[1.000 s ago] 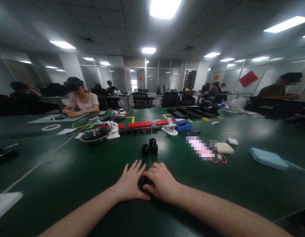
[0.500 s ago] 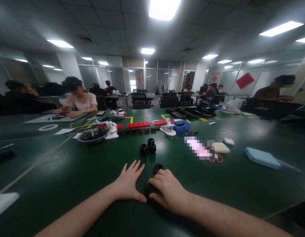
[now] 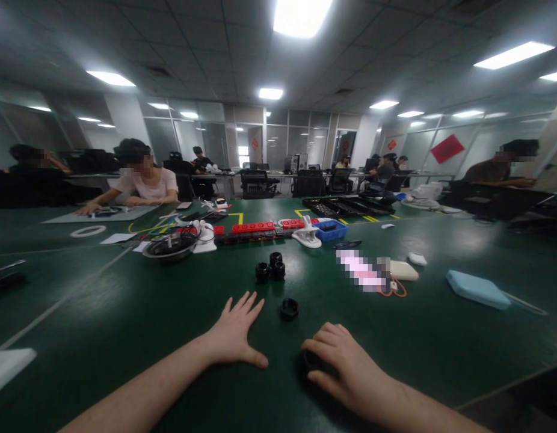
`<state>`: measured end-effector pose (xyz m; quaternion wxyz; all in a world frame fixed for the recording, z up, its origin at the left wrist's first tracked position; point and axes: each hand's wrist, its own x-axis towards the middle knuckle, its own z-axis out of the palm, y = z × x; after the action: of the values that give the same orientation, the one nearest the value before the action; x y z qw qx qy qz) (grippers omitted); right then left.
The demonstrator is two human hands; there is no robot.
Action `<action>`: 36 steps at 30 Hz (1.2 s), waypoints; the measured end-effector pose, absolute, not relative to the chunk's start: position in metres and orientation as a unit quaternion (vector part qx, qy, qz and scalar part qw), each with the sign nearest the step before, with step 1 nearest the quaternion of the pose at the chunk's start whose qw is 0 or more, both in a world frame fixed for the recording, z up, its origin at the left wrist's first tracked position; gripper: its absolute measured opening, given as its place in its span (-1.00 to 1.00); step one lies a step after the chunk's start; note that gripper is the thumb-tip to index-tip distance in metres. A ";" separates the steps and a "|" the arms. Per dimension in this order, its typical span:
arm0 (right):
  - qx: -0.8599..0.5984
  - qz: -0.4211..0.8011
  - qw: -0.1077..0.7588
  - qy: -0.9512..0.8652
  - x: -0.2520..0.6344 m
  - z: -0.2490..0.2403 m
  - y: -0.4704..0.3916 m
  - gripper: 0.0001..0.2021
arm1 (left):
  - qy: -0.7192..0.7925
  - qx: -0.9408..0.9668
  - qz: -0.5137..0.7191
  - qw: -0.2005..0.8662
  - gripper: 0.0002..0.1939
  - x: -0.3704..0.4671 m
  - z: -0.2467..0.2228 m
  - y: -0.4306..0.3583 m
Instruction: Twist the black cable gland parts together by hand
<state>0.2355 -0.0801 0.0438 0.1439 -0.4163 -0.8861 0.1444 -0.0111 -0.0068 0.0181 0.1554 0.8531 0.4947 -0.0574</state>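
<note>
My left hand (image 3: 236,329) lies flat on the green table with its fingers spread, holding nothing. Farther right, my right hand (image 3: 344,364) curls around a dark round piece (image 3: 315,362), mostly hidden under the fingers and palm. Between and beyond the hands sits a short black ring-shaped part (image 3: 289,308), its hollow facing up; neither hand touches it. Behind that stand three small black cylindrical parts (image 3: 275,269) in a tight cluster, with ribbed sides. What kind of parts these are, I cannot tell.
Across the table run a row of red blocks (image 3: 254,228), a metal bowl with cables (image 3: 168,245) and a blue tray (image 3: 331,230). On the right lie a light blue case (image 3: 477,289) and a cream pouch (image 3: 403,270). A person in pink (image 3: 147,183) sits at the far left.
My right hand has moved right and slightly nearer me with the dark round piece, uncovering the ring-shaped part. My left hand has stayed in place.
</note>
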 end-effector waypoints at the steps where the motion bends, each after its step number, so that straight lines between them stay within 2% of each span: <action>1: -0.419 0.151 0.144 -0.884 0.240 0.045 -0.082 -0.76 | 0.494 0.853 -0.057 0.159 0.17 -0.012 0.018 -0.007; 11: -0.480 0.217 0.156 -0.836 0.311 0.042 -0.080 -0.67 | 0.497 0.847 -0.054 0.180 0.15 -0.013 0.019 -0.007; 22: -0.580 0.223 0.143 -0.771 0.372 0.042 -0.061 -0.58 | 0.503 0.843 -0.059 0.181 0.13 -0.011 0.022 -0.008; 27: -0.617 0.232 0.166 -0.734 0.394 0.039 -0.047 -0.53 | 0.502 0.844 -0.056 0.182 0.13 -0.012 0.020 -0.007; 36: -0.651 0.236 0.236 -0.681 0.411 0.029 -0.010 -0.60 | 0.495 0.849 -0.054 0.179 0.12 -0.014 0.015 -0.005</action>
<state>0.4111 -0.0100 0.0285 0.2363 -0.6513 -0.6812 0.2364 -0.0142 -0.0054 0.0153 0.1795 0.8486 0.4948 -0.0535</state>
